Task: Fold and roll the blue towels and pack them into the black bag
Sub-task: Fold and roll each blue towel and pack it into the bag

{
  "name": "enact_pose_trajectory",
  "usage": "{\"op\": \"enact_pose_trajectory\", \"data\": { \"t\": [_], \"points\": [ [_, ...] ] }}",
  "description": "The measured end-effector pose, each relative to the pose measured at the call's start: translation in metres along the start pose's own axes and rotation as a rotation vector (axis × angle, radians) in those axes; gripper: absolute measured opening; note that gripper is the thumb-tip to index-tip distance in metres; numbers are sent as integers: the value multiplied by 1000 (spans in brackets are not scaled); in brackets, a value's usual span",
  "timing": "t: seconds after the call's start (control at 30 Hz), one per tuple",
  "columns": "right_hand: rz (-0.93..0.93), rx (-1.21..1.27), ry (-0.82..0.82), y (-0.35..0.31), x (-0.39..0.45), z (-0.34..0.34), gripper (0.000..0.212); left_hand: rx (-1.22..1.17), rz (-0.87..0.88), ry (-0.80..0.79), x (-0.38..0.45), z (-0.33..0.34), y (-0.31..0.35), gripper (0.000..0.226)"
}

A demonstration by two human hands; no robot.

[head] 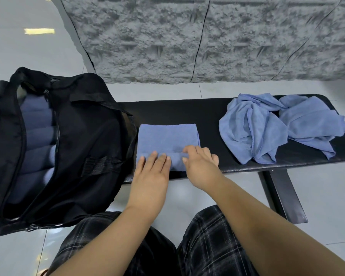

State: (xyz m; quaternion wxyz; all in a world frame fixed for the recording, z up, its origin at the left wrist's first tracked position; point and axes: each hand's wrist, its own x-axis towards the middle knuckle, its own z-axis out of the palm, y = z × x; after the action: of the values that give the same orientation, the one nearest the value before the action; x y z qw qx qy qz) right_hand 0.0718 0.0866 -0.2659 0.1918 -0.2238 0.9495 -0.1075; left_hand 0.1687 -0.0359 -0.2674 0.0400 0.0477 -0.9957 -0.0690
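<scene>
A folded blue towel (167, 137) lies flat on the black bench (187, 110), its near edge curled into a short roll. My left hand (152, 172) rests on that roll with fingers flat. My right hand (200, 166) presses the roll's right part, fingertips curled over the cloth. To the left, the black bag (84, 140) lies unzipped, with several rolled blue towels (36, 136) packed side by side inside. A heap of crumpled blue towels (277, 128) sits at the bench's right end.
The bench stands on a pale tiled floor, with a dark metal leg (285, 196) under its right part. A grey textured panel (207, 36) rises behind it. My knees in dark checked trousers (207, 246) are below the hands.
</scene>
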Motion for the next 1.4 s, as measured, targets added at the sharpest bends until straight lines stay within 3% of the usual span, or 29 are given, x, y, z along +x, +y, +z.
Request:
{"op": "enact_pose_trajectory", "data": {
  "t": [0.13, 0.2, 0.27, 0.47, 0.67, 0.8, 0.87, 0.93, 1.03, 1.23, 1.33, 1.4],
  "points": [
    [15, -19, 254, -6, -2, 2, 19, 24, 0, -42, 6, 1, -5, 71],
    [-89, -58, 425, -5, -3, 0, 15, 17, 3, -57, 12, 1, -8, 65],
    [-186, -77, 487, -3, -4, 1, 23, -4, 5, -56, 19, 0, -9, 58],
    [-266, 94, 461, 2, -12, 4, 25, -139, -44, -15, 30, 0, -13, 30],
    [-229, 83, 372, 4, -9, 8, 44, -195, -103, -111, 51, -10, -14, 30],
    [-209, 31, 374, 3, 1, 10, 36, -264, -144, -166, 60, -14, -19, 32],
    [-183, 12, 331, 1, 7, 5, 34, -315, -169, -128, 58, -16, -20, 29],
    [-160, -9, 240, 1, 16, -3, 37, -280, -95, 17, 52, -15, -21, 25],
    [-120, -68, 109, -2, 28, -15, 39, -162, -26, 180, 40, -5, -23, 32],
    [-85, -140, -21, -8, 44, -26, 39, -84, -26, -8, 35, 6, -25, 67],
    [-83, -144, 20, -5, 46, -26, 39, -104, -23, 36, 48, 4, -28, 59],
    [-101, -119, 159, -5, 44, -24, 36, -119, -16, 77, 57, 2, -30, 48]
  ]
}}
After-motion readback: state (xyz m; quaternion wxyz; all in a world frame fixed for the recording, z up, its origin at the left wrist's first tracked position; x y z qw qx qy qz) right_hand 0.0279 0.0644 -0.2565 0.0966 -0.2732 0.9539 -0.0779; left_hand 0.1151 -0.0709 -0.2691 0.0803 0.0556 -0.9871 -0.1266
